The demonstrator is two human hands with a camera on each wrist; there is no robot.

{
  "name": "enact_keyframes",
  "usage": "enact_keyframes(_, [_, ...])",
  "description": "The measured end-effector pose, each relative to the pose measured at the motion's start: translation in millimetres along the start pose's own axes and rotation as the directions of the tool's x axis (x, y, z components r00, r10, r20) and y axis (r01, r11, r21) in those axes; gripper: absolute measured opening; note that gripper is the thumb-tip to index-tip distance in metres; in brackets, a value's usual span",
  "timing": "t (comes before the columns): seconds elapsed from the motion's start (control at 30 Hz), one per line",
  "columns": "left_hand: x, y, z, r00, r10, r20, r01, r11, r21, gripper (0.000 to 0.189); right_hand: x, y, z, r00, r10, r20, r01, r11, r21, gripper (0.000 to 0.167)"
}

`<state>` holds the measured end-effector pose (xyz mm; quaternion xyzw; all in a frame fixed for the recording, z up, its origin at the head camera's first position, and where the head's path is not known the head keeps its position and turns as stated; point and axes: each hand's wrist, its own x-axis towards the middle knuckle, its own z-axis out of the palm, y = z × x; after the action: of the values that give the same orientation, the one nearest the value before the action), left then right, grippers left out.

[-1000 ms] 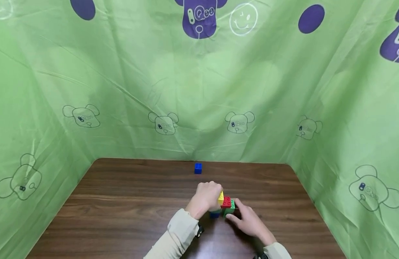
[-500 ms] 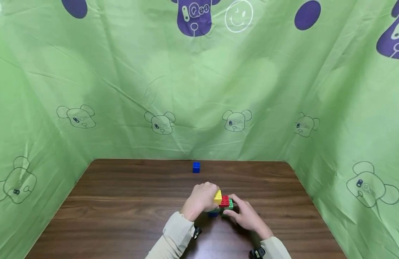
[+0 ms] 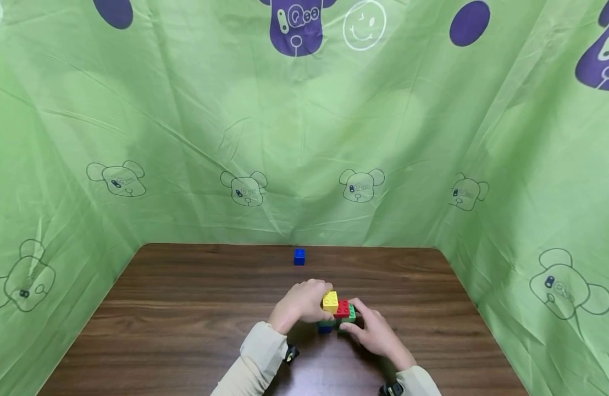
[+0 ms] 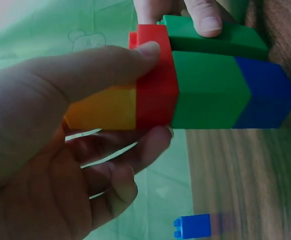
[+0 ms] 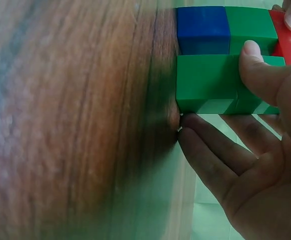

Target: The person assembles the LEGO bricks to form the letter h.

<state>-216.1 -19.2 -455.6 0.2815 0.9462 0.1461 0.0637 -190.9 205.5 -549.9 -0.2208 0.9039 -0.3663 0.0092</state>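
A stack of toy building blocks stands on the wooden table. Its near column in the left wrist view has a blue block [image 4: 270,95] at the bottom and a green block [image 4: 205,92] on it. Beside it rises an all-green column [image 5: 205,82]. A red block [image 3: 342,309] lies on top, carrying a yellow block [image 3: 330,302]. My left hand [image 3: 304,301] holds the red block, thumb on one side and fingers on the other. My right hand [image 3: 377,330] grips the green column between thumb and fingers, its lower fingertips close to the tabletop.
A loose blue block [image 3: 299,257] sits near the far edge of the brown table [image 3: 210,308]. Green printed cloth [image 3: 304,137] surrounds the table at the back and both sides.
My left hand has slid slightly leftward, uncovering more of the yellow block. The right hand keeps its hold on the green column. The head view has shifted a little.
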Motion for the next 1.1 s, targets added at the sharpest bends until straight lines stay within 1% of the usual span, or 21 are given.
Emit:
enact_keyframes(0.17, [1.8, -8.7, 3.3, 0.999, 0.044, 0.019, -0.043, 0.998, -0.054, 0.039, -0.8, 0, -1, 1.0, 0.015, 0.002, -0.015, 1.0, 0.002, 0.038])
enact_keyframes(0.3, [2.2, -13.9, 0.4, 0.996, 0.084, 0.044, -0.079, 0.991, -0.111, 0.037, -1.4, -1, 0, 1.0, 0.015, -0.007, -0.015, 1.0, -0.012, 0.038])
enact_keyframes(0.4, [2.3, -17.4, -6.9, 0.989, 0.125, 0.073, -0.112, 0.98, -0.164, 0.03, -1.5, -1, 1, 1.0, 0.012, -0.02, -0.013, 0.999, -0.031, 0.038])
enact_keyframes(0.47, [2.6, -20.3, -15.1, 0.983, 0.157, 0.091, -0.133, 0.965, -0.225, 0.029, -1.4, 0, 2, 1.0, 0.01, -0.029, -0.011, 0.999, -0.04, 0.038])
enact_keyframes(0.53, [3.2, -24.0, -25.4, 0.979, 0.178, 0.097, -0.144, 0.947, -0.287, 0.033, -1.1, 0, 2, 0.999, 0.003, -0.042, -0.005, 0.999, -0.048, 0.039])
enact_keyframes(0.57, [3.9, -26.1, -31.2, 0.979, 0.181, 0.093, -0.144, 0.94, -0.308, 0.038, -1.0, 0, 2, 0.999, 0.001, -0.046, -0.004, 0.999, -0.051, 0.039])
enact_keyframes(0.63, [6.9, -30.5, -43.6, 0.983, 0.171, 0.061, -0.14, 0.931, -0.337, 0.051, -1.0, 0, 2, 0.999, 0.001, -0.054, -0.004, 0.999, -0.052, 0.039])
enact_keyframes(0.67, [8.8, -33.0, -49.6, 0.987, 0.154, 0.034, -0.135, 0.935, -0.328, 0.056, -1.1, 0, 2, 0.998, 0.002, -0.059, -0.005, 0.999, -0.052, 0.039])
enact_keyframes(0.73, [14.6, -38.3, -59.3, 0.995, 0.09, -0.047, -0.099, 0.957, -0.273, 0.062, -1.5, -1, 2, 0.998, 0.008, -0.065, -0.011, 0.998, -0.057, 0.039])
enact_keyframes(0.77, [18.4, -41.0, -63.2, 0.994, 0.056, -0.093, -0.076, 0.969, -0.234, 0.064, -1.6, -1, 2, 0.998, 0.011, -0.067, -0.015, 0.998, -0.061, 0.039])
enact_keyframes(0.8, [23.2, -44.0, -65.7, 0.988, 0.025, -0.149, -0.054, 0.981, -0.189, 0.063, -1.8, -1, 1, 0.998, 0.013, -0.069, -0.018, 0.998, -0.066, 0.04])
enact_keyframes(0.83, [27.6, -46.9, -67.5, 0.979, -0.006, -0.203, -0.023, 0.99, -0.142, 0.062, -2.0, -2, 1, 0.997, 0.016, -0.07, -0.021, 0.997, -0.071, 0.04])
enact_keyframes(0.87, [32.3, -50.2, -68.2, 0.966, -0.034, -0.254, 0.009, 0.995, -0.099, 0.06, -2.2, -2, 1, 0.997, 0.017, -0.071, -0.022, 0.997, -0.074, 0.04])
enact_keyframes(0.93, [42.4, -57.7, -66.6, 0.942, -0.073, -0.329, 0.061, 0.997, -0.047, 0.057, -2.4, -2, 2, 0.997, 0.018, -0.072, -0.024, 0.996, -0.08, 0.04])
enact_keyframes(0.97, [47.3, -61.5, -65.0, 0.931, -0.079, -0.355, 0.072, 0.997, -0.031, 0.057, -2.4, -2, 2, 0.997, 0.019, -0.072, -0.025, 0.996, -0.082, 0.04])
enact_keyframes(1.0, [52.2, -65.8, -62.4, 0.925, -0.088, -0.37, 0.086, 0.996, -0.021, 0.058, -2.5, -2, 3, 0.997, 0.02, -0.071, -0.026, 0.996, -0.082, 0.04])
enact_keyframes(1.03, [56.4, -70.1, -59.2, 0.923, -0.1, -0.372, 0.099, 0.995, -0.02, 0.06, -2.6, -2, 3, 0.997, 0.022, -0.07, -0.028, 0.996, -0.083, 0.04])
enact_keyframes(1.1, [64.2, -78.6, -51.3, 0.929, -0.13, -0.346, 0.131, 0.991, -0.022, 0.065, -2.7, -1, 5, 0.998, 0.023, -0.065, -0.028, 0.996, -0.086, 0.04])
